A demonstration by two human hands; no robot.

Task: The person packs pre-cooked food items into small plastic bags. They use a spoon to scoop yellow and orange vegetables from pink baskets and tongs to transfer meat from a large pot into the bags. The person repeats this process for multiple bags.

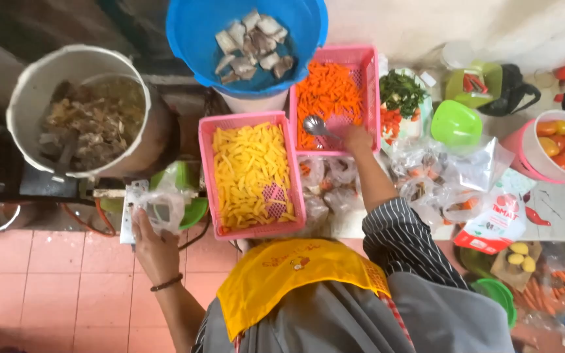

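Observation:
My right hand reaches forward and grips a metal spoon. The spoon's bowl lies in a pink basket of cut orange carrot pieces. My left hand holds a clear plastic bag by a small white scale at the table's left edge. Between my hands sits a second pink basket filled with yellow sticks of cut vegetable. Several filled clear bags lie just below my right hand.
A big white pot of brown stew stands at the left, a blue tub with grey chunks at the top. To the right are chopped greens, a green bowl, a pink bucket of tomatoes, empty bags and a red-and-white packet. Pink floor tiles lie below left.

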